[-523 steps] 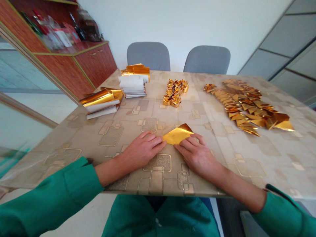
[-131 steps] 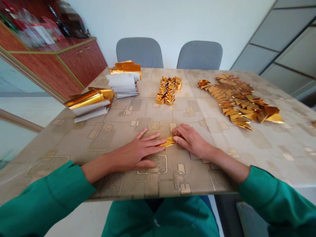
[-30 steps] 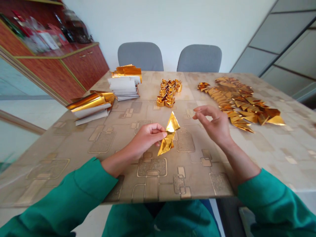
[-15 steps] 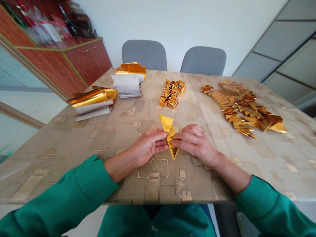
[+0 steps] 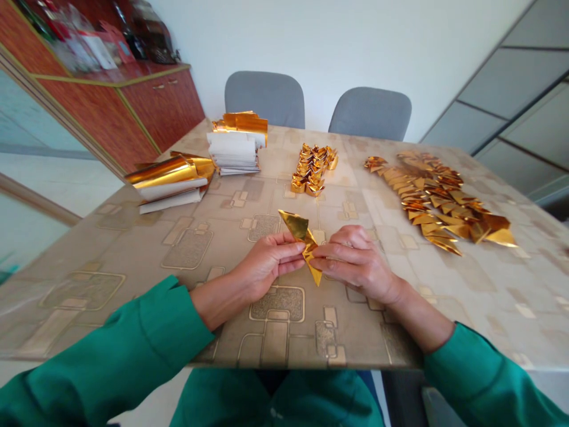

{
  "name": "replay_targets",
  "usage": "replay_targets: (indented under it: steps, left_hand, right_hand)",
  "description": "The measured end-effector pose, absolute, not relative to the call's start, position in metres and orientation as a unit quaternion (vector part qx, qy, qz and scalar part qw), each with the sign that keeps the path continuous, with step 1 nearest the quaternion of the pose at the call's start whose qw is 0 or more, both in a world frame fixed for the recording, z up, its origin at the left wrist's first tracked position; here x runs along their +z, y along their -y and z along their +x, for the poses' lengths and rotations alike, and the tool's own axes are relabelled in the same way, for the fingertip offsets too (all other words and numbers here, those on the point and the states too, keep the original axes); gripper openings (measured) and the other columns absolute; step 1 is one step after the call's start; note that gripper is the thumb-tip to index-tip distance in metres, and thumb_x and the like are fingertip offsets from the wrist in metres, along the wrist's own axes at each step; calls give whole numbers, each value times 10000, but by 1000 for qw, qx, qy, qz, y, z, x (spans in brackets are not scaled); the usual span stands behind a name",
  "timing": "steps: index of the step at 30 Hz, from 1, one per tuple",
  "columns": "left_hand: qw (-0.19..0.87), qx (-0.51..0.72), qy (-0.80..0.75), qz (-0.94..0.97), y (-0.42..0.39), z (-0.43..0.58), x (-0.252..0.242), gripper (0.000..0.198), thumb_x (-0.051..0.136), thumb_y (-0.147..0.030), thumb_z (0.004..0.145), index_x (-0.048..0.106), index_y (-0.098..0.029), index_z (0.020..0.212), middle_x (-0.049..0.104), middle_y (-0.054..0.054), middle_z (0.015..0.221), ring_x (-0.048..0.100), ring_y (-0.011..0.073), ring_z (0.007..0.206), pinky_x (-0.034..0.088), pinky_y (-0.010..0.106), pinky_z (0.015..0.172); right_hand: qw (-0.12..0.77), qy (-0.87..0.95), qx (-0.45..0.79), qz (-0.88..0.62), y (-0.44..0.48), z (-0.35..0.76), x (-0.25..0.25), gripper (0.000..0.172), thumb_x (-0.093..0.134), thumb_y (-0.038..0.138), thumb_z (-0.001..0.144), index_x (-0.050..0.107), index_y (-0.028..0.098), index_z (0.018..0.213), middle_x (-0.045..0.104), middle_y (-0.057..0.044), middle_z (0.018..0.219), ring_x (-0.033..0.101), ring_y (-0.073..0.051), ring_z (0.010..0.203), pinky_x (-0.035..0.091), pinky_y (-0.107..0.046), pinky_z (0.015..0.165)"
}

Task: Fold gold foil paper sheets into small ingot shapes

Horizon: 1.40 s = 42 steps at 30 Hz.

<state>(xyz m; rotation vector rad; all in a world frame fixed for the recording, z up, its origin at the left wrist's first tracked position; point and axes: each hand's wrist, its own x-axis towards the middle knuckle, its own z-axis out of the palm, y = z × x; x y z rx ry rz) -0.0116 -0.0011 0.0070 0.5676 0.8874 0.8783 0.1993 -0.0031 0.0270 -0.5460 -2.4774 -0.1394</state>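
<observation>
The patterned table [image 5: 133, 261] carries a spread of gold triangles [image 5: 438, 201] at right and a smaller cluster of folded pieces [image 5: 313, 169] ahead. Nearer, left hand [image 5: 262, 267] and right hand [image 5: 355, 261] pinch one gold foil piece [image 5: 302, 234] at its middle, just above the surface. It looks mid-crease — shaping it further wants both pinches firm.

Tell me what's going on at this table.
A person in green sleeves pinches a folded gold paper between the left hand and the right hand, holding it over the table. Farther back lie a cluster of small folded gold pieces, a spread of flat gold triangles to the right, and stacks of gold-and-white sheets to the left. Two grey chairs stand at the far side.
</observation>
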Motion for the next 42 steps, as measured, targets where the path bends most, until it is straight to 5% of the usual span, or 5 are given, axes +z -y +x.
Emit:
replay_targets:
  steps: [6,16,32,42]
  left_hand:
    - [774,401,-408,270,4,-10,9,154,808,-105,688,664,-114,742,696,11,738,663,82,636,563,194,657]
    - [754,425,-378,328,12,-5,13,182,788,-227,750,672,-126,848,735,50,865,718,149,804,553,220,707]
    - [732,422,-377,378,15,-4,9,203,795,-281,747,699,-142,858,722,36,848,691,128,725,566,245,717]
    - [748,433,-398,309,14,-3,10,219,829,-225,699,694,-118,833,724,36,830,683,113,707,581,240,709]
  right_hand:
    - [342,893,124,-264,3,192,28,124,607,304,938,707,246,985,747,-5,907,603,-169,839,400,-373,824]
    - [465,699,317,-441,7,180,13,128,690,305,833,649,206,763,663,-2,720,550,-144,679,445,-300,660]
    - [447,730,259,-447,12,173,17,119,708,234,833,604,197,787,623,20,700,532,-113,613,421,-249,579]
    - [410,790,223,-397,13,175,19,90,622,149,874,650,210,932,657,-8,798,590,-154,773,465,-291,715]
